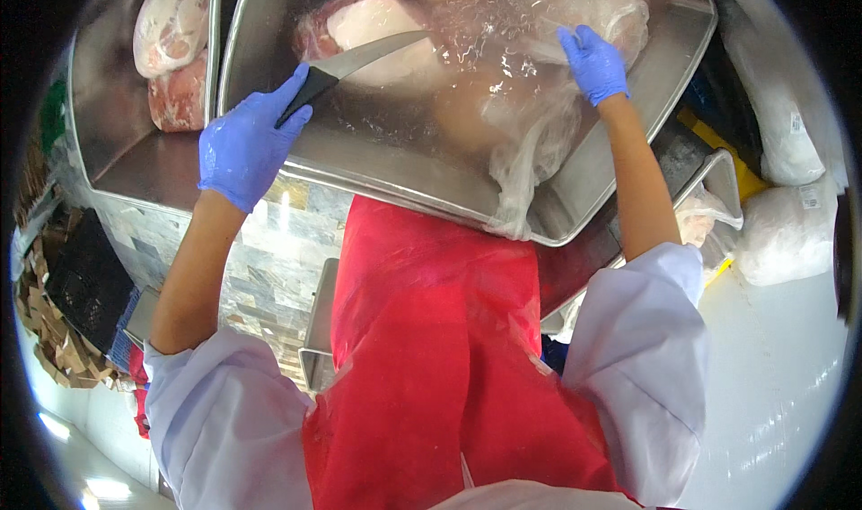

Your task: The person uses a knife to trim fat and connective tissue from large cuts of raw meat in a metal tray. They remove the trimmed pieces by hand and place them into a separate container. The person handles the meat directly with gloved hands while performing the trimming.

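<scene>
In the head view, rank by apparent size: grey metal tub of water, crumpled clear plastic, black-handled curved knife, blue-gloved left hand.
1. Grey metal tub of water
2. Crumpled clear plastic
3. Black-handled curved knife, blue-gloved left hand: unsure; knife longer, hand broader

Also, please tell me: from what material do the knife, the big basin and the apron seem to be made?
Knife: the grey blade looks like smooth steel, with a soft sheen; the black handle is perhaps plastic, though the left hand covers part of it.
Basin: probably stainless steel, judging by its grey, reflective rim.
Apron: red, slightly glossy; perhaps plastic or coated cloth.
</scene>
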The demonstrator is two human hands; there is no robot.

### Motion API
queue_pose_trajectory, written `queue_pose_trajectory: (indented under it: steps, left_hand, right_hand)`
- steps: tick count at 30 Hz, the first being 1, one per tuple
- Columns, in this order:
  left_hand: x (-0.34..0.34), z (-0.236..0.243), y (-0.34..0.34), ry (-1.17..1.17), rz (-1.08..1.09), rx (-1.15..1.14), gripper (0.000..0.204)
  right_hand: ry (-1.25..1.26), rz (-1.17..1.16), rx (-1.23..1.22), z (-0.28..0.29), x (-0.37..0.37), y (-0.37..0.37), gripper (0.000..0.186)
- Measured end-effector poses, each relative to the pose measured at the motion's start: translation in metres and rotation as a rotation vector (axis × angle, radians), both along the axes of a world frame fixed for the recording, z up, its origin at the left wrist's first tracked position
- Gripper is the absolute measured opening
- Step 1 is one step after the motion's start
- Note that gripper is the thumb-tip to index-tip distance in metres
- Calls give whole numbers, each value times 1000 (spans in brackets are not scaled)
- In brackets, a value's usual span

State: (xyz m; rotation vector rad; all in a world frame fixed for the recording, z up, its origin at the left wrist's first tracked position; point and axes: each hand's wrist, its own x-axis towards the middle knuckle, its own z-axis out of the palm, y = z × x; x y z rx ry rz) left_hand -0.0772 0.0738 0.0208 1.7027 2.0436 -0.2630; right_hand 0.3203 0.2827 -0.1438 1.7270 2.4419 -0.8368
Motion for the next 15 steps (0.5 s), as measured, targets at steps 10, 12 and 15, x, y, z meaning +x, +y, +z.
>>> queue_pose_trajectory:
  steps: [10,12,15]
  left_hand:
    - [6,15,-17,2,148,-55,50]
    - [3,23,-29,3,183,-43,50]
    - [1,38,-45,9,265,-67,49]
  right_hand:
    - [-311,439,434,-58,-90,-70,43]
    - [-559,519,160,-79,-92,-59,48]
    - [-446,431,-50,-92,-79,-51,38]
